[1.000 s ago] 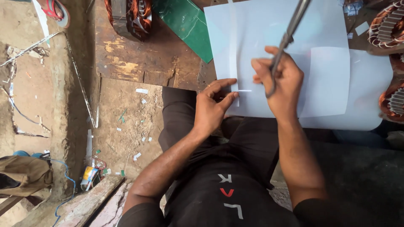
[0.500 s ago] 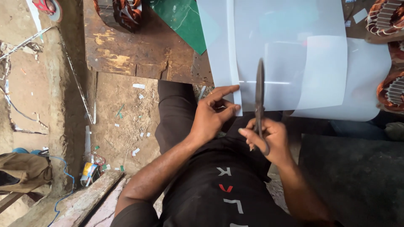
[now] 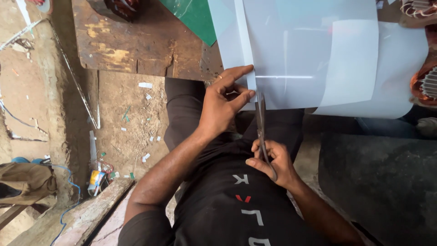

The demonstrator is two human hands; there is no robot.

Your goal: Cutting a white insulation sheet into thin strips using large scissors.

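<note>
Dusty earth floor [image 3: 132, 118] spreads below, strewn with small paper offcuts, and a worn wooden workbench [image 3: 136, 45] stands over it with a green mat [image 3: 193, 16] at its far edge. Across the bench lies a large pale sheet [image 3: 314, 59], thin and glossy, its near edge hanging past the bench over the seated person's lap, more pale sheets layered beneath it. Copper-wound motor parts [image 3: 423, 84] sit at the right edge. Now the hands: the left hand [image 3: 223, 107] pinches a narrow strip [image 3: 246, 41] at the sheet's left margin, thumb and forefinger closed on it right beside the cut line. The right hand [image 3: 273, 164] is curled shut through the handles of long dark scissors [image 3: 260, 125], blades pointing up into the sheet's near edge. That sheet looks light and springy, likely slippery and quick to curl or crease; holding it close beside the blades, as now, seems the steadiest grip.
</note>
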